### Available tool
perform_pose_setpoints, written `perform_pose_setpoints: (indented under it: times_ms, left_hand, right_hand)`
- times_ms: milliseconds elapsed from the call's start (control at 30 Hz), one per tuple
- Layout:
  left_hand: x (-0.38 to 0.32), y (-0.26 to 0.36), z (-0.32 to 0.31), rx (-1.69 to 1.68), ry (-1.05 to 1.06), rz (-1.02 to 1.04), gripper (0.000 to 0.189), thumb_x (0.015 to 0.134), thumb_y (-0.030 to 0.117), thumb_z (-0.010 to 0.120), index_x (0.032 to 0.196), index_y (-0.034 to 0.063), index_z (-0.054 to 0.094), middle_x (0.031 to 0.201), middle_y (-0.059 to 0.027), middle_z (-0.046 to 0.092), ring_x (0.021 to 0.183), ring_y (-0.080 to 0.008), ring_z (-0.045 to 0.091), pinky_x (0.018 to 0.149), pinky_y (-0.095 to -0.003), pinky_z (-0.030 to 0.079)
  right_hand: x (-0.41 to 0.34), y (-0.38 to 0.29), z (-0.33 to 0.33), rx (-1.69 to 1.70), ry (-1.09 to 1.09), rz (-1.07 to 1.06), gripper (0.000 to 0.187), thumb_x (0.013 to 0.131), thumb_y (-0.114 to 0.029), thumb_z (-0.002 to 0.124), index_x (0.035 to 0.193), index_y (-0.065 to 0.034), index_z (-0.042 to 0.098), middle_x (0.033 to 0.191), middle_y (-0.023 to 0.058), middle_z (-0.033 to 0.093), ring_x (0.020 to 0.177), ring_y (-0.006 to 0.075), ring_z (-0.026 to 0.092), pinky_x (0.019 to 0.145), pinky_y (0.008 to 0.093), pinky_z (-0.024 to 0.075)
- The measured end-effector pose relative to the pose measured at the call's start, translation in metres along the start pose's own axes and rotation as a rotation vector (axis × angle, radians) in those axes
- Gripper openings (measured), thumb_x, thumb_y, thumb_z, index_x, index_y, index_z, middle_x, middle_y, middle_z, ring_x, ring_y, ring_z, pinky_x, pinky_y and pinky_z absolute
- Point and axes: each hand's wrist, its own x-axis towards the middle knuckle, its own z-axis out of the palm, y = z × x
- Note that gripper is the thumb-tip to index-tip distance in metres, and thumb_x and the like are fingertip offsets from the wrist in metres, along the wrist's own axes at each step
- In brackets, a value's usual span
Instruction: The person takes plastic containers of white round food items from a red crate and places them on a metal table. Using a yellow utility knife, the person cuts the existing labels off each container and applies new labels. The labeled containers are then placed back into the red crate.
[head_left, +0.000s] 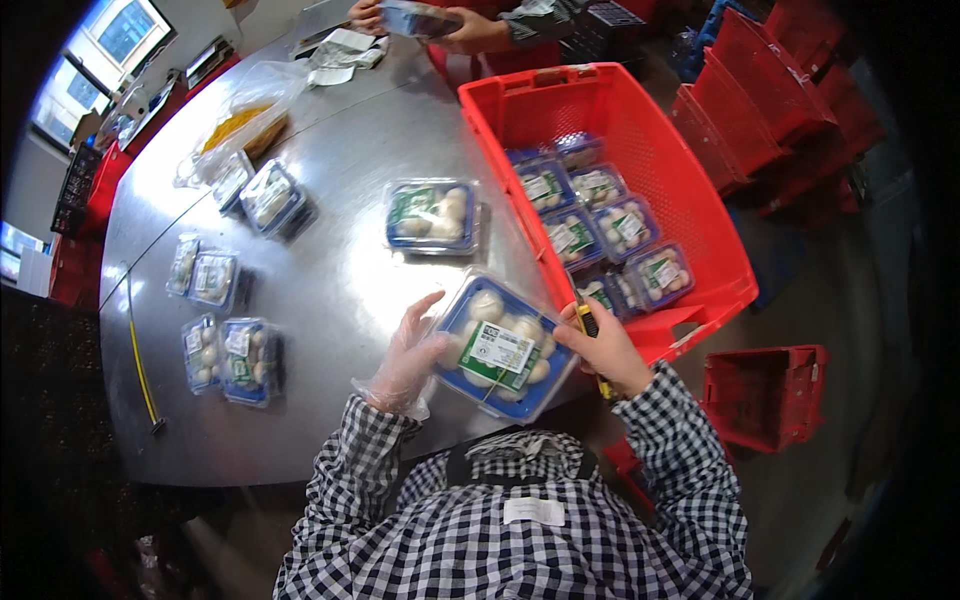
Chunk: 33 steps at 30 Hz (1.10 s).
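Both of my hands hold one clear-lidded blue tray of white mushrooms (506, 397) above the table's near edge. It is tilted, with a green band and a white printed label on top. My left hand (409, 352), in a thin clear plastic glove, grips its left side. My right hand (611, 349), which looks ungloved, presses its thumb on the right side and also keeps a yellow-and-black utility knife (586, 319) in its grasp. Beyond the held tray, another mushroom pack (431, 217) rests on the metal table (330, 262). Its top shows a green band.
A red plastic crate (660, 142) to the right holds several mushroom packs (628, 227). More packs (251, 360) sit at the table's left, near a yellow rod (141, 371). A clear bag with yellow contents (244, 127) lies farther back. Another person's hands (480, 34) hold a pack. Red crates (765, 397) stand right.
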Motion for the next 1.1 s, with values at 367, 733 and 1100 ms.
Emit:
perform_pose_setpoints:
  times_ms: [367,733,1100]
  left_hand:
    - [-0.001,-0.041,-0.106,0.324,0.257,-0.045,0.041,0.095,0.025,0.069,0.126,-0.0015,0.06,0.111,-0.0099,0.067,0.1,-0.0146,0.062,0.085,-0.0297,0.052]
    - [0.0,-0.047,-0.106,0.575,0.272,0.06,0.057,0.093,0.03,0.071,0.132,-0.007,0.056,0.115,-0.0182,0.068,0.104,-0.0217,0.065,0.089,-0.0332,0.053]
    - [0.007,-0.059,-0.128,0.655,0.145,0.133,0.062,0.096,0.03,0.069,0.14,-0.0073,0.048,0.129,-0.0211,0.06,0.118,-0.0263,0.059,0.099,-0.0357,0.049]
  right_hand:
    - [-0.059,0.013,0.11,-0.902,-0.064,-0.434,0.048,0.088,-0.02,0.07,0.132,-0.0062,0.056,0.097,0.0125,0.056,0.081,0.0315,0.062,0.069,0.0401,0.0526]
    - [-0.05,0.025,0.144,-0.951,0.039,-0.481,0.045,0.086,-0.015,0.071,0.13,-0.0121,0.063,0.095,0.0092,0.057,0.087,0.0269,0.062,0.072,0.0378,0.0527]
    - [-0.041,0.018,0.149,-1.105,0.035,-0.567,0.051,0.084,-0.012,0.067,0.134,-0.0206,0.062,0.09,0.0084,0.054,0.075,0.0258,0.06,0.061,0.0367,0.0525]
